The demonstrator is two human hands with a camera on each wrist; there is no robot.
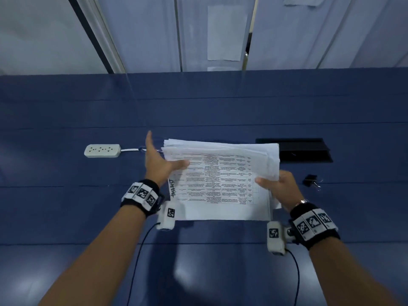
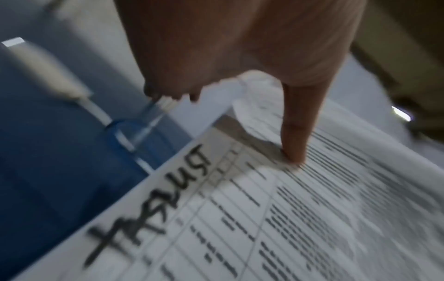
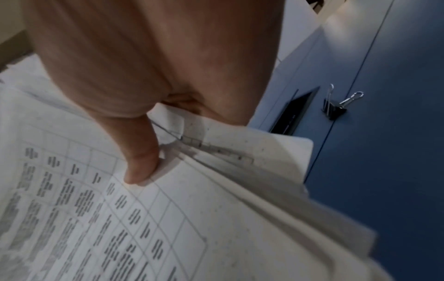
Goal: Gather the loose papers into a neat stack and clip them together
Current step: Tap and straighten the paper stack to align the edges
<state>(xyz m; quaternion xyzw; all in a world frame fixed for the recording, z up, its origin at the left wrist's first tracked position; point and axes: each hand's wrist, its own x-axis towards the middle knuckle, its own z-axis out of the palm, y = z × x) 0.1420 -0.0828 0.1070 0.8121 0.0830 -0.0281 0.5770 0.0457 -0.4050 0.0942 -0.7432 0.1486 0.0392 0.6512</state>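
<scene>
A stack of printed white papers [image 1: 220,184] is held over the blue table, its sheets fanned unevenly at the far and right edges. My left hand [image 1: 162,156] lies with straight fingers against the stack's left edge, and its thumb [image 2: 293,150] presses on the top sheet [image 2: 264,218] beside the handwritten heading. My right hand [image 1: 274,185] grips the right edge. Its thumb [image 3: 141,167] is on top of the papers [image 3: 192,218] and its fingers are hidden beneath. A black binder clip [image 1: 311,181] lies on the table just right of my right hand, also visible as the clip [image 3: 335,108] in the right wrist view.
A white power strip [image 1: 102,150] with its cable lies left of the papers. A black cable hatch [image 1: 304,150] is set into the blue table [image 1: 220,107] behind the stack's right corner. Grey partition panels stand behind the table's far edge.
</scene>
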